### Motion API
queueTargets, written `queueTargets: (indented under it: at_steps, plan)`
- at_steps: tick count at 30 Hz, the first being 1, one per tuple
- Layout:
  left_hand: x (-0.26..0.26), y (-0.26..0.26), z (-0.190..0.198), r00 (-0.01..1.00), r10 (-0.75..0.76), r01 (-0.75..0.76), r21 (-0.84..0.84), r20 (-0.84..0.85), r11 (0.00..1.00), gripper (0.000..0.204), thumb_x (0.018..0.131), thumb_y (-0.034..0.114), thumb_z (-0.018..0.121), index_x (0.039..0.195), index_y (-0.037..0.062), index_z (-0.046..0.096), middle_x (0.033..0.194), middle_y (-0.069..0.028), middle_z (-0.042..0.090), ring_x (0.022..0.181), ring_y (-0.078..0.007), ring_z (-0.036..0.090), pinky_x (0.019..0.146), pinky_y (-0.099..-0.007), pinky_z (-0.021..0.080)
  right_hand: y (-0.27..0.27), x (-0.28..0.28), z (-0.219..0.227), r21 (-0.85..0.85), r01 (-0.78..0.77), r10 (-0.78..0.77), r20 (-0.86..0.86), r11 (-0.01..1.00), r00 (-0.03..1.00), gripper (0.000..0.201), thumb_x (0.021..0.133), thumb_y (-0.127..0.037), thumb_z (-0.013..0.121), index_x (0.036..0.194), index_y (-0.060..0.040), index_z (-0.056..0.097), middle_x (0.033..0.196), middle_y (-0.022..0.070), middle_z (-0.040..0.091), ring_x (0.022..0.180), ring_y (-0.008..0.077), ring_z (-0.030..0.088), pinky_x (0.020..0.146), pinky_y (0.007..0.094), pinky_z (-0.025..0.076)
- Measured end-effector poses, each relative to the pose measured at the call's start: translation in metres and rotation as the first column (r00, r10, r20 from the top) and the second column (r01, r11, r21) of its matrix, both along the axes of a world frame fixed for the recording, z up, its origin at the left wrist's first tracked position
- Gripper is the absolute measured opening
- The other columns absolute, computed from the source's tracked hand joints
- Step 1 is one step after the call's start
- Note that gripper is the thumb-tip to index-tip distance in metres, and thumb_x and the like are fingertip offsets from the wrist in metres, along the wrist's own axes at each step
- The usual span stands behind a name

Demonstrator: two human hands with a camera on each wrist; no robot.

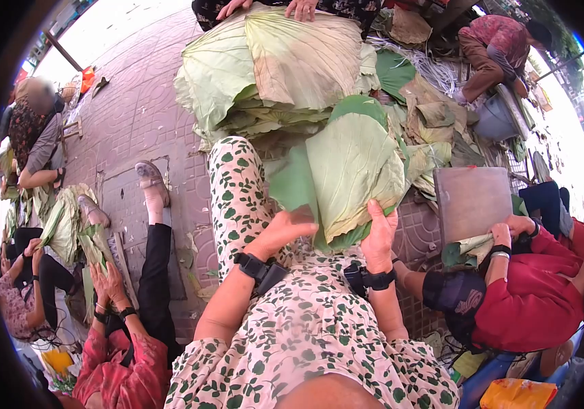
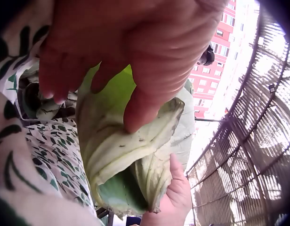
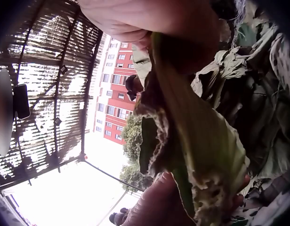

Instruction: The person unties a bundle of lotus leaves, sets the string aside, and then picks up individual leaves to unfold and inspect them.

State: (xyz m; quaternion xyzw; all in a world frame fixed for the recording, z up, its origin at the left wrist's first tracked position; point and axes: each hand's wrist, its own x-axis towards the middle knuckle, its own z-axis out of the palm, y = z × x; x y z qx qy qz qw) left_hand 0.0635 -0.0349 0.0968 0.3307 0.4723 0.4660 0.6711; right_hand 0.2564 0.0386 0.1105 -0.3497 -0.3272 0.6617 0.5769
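Note:
A stack of folded pale-green lotus leaves (image 1: 350,167) lies above the lap in the head view. My right hand (image 1: 378,235) pinches its lower right edge, thumb on top. My left hand (image 1: 284,233) is at the lower left edge, fingers loosely spread. In the left wrist view, the left hand (image 2: 131,47) has its thumb against the folded leaf (image 2: 121,150), and the right hand (image 2: 175,197) holds the far side. The right wrist view shows the right hand (image 3: 159,23) gripping the creased leaf edge (image 3: 197,136), with the left hand (image 3: 157,205) below.
A large leaf pile (image 1: 271,68) stands ahead, with a person's hands (image 1: 301,8) on it. More leaves (image 1: 435,123) lie to its right. A square board (image 1: 474,203) stands beside a person in red (image 1: 530,293). Other seated people handle leaves (image 1: 64,221) at left.

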Motion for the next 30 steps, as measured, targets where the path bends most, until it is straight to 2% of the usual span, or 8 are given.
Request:
queueTargets:
  at_steps: [5, 7, 8, 10, 15, 21, 23, 30]
  plan:
    - [0.002, -0.001, 0.003, 0.998, 0.064, -0.064, 0.034, -0.007, 0.997, 0.048, 0.082, 0.019, 0.063, 0.123, -0.0004, 0.047, 0.110, -0.0070, 0.059, 0.098, -0.0156, 0.056, 0.084, -0.0286, 0.045, -0.006, -0.009, 0.001, 0.032, -0.005, 0.002, 0.077, 0.999, 0.997, 0.033, 0.086, -0.003, 0.056, 0.118, -0.0018, 0.051, 0.111, 0.0030, 0.058, 0.096, 0.0103, 0.054, 0.088, 0.0259, 0.042]
    - [0.000, 0.003, -0.015, 0.982, 0.188, -0.180, -0.261, 0.008, 0.948, 0.039, 0.083, 0.013, 0.061, 0.118, 0.0006, 0.051, 0.106, -0.0059, 0.060, 0.095, -0.0150, 0.058, 0.084, -0.0287, 0.046, -0.012, -0.018, 0.003, 0.095, -0.103, 0.086, 0.166, 0.990, 0.982, 0.031, 0.087, -0.004, 0.056, 0.118, -0.0009, 0.050, 0.110, 0.0031, 0.058, 0.095, 0.0093, 0.053, 0.086, 0.0248, 0.042]
    - [0.000, 0.004, -0.022, 0.982, 0.187, -0.179, -0.259, 0.008, 0.949, 0.039, 0.083, 0.013, 0.061, 0.118, 0.0006, 0.051, 0.106, -0.0059, 0.060, 0.095, -0.0150, 0.058, 0.084, -0.0287, 0.046, -0.014, -0.020, 0.003, 0.097, -0.102, 0.084, 0.166, 0.990, 0.983, 0.031, 0.087, -0.004, 0.056, 0.118, -0.0009, 0.050, 0.110, 0.0031, 0.058, 0.095, 0.0093, 0.053, 0.086, 0.0248, 0.042]
    - [0.000, 0.006, -0.027, 0.900, 0.409, -0.381, -0.183, 0.151, 0.906, 0.029, 0.084, 0.008, 0.058, 0.112, 0.0012, 0.055, 0.103, -0.0051, 0.062, 0.092, -0.0143, 0.059, 0.082, -0.0292, 0.047, -0.017, -0.025, 0.003, 0.104, -0.267, 0.218, 0.340, 0.958, 0.915, 0.031, 0.088, -0.006, 0.057, 0.118, -0.0009, 0.050, 0.109, 0.0022, 0.058, 0.096, 0.0090, 0.052, 0.086, 0.0257, 0.042]
    - [-0.001, 0.002, -0.009, 0.844, 0.472, -0.465, -0.090, 0.255, 0.881, 0.029, 0.084, 0.004, 0.056, 0.113, 0.0009, 0.056, 0.105, -0.0055, 0.062, 0.093, -0.0140, 0.059, 0.085, -0.0277, 0.046, -0.016, -0.027, -0.008, 0.132, -0.288, 0.222, 0.371, 0.948, 0.902, 0.030, 0.090, -0.006, 0.054, 0.119, -0.0013, 0.049, 0.107, 0.0026, 0.059, 0.093, 0.0089, 0.053, 0.083, 0.0242, 0.043]
    - [0.002, 0.000, -0.003, 0.936, 0.307, -0.306, -0.035, 0.171, 0.951, 0.039, 0.082, 0.017, 0.064, 0.115, -0.0006, 0.055, 0.107, -0.0045, 0.061, 0.092, -0.0110, 0.056, 0.085, -0.0253, 0.044, -0.014, -0.027, -0.008, 0.117, -0.361, 0.244, 0.545, 0.925, 0.802, 0.032, 0.089, -0.007, 0.055, 0.119, -0.0006, 0.049, 0.105, 0.0033, 0.059, 0.092, 0.0099, 0.053, 0.082, 0.0251, 0.043]
    - [0.001, 0.000, -0.005, 0.992, 0.129, -0.128, -0.032, 0.011, 0.991, 0.052, 0.077, 0.025, 0.071, 0.118, -0.0016, 0.052, 0.108, -0.0069, 0.059, 0.095, -0.0126, 0.055, 0.087, -0.0270, 0.043, -0.015, -0.028, -0.005, 0.124, -0.395, 0.241, 0.616, 0.910, 0.750, 0.030, 0.087, -0.011, 0.055, 0.114, 0.0033, 0.052, 0.100, 0.0096, 0.061, 0.088, 0.0142, 0.056, 0.080, 0.0289, 0.045]
    - [0.002, 0.000, -0.007, 0.992, -0.104, 0.102, -0.032, -0.075, 0.994, 0.061, 0.072, 0.021, 0.077, 0.120, -0.0028, 0.048, 0.107, -0.0046, 0.058, 0.096, -0.0119, 0.054, 0.086, -0.0265, 0.045, -0.016, -0.029, -0.002, 0.135, -0.444, 0.266, 0.638, 0.886, 0.723, 0.029, 0.090, -0.016, 0.053, 0.112, 0.0032, 0.054, 0.096, 0.0088, 0.062, 0.085, 0.0143, 0.056, 0.078, 0.0286, 0.045]
